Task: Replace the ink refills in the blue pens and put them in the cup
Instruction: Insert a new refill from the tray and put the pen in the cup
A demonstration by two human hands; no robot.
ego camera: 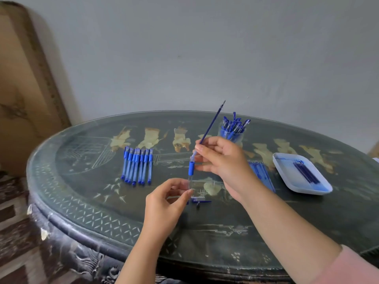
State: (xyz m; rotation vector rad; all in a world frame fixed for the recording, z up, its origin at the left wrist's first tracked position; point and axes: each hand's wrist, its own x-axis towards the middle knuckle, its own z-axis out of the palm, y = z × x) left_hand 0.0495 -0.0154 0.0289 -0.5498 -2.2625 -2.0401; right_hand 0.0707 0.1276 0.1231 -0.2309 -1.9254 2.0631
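My left hand (166, 203) pinches the lower end of a clear pen barrel (191, 171) with a blue grip, held upright above the table. My right hand (223, 160) pinches a thin blue ink refill (213, 124) that slants up to the right, its lower end at the barrel's mouth. A row of several blue pens (137, 165) lies at the left of the table. A clear cup (231, 134) at the back holds several blue pens. The pen's cap and tip piece (200, 200) lie on the table below my hands.
A white tray (287, 177) at the right holds several dark blue refills. More blue refills (261, 173) lie in a bunch between my right wrist and the tray. The dark round table (92, 212) has a raised rim; a wall stands close behind it.
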